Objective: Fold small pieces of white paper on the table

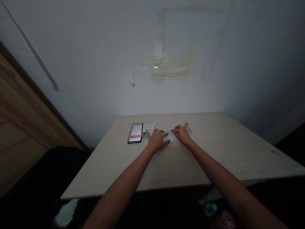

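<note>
A small white printed paper with a green top edge point(168, 137) lies on the wooden table point(114, 168). My left hand point(156, 141) rests over its left side, fingers spread and pressing flat. At the paper's upper right corner, my right hand point(182, 135) has its thumb and fingertips pinched together on the green edge. Left of my left hand lies a green and yellow printed booklet or card point(150, 126), partly covered by the fingers. A crumpled green and white wrapper or paper point(188, 128) sits just behind my right hand.
A phone point(135, 133) with a lit screen lies beside the booklet. The table's far edge meets a pale wall point(95, 63) with patches of clear tape point(166, 68). Below the near edge, a bottle with a teal cap point(211, 208) is dimly visible.
</note>
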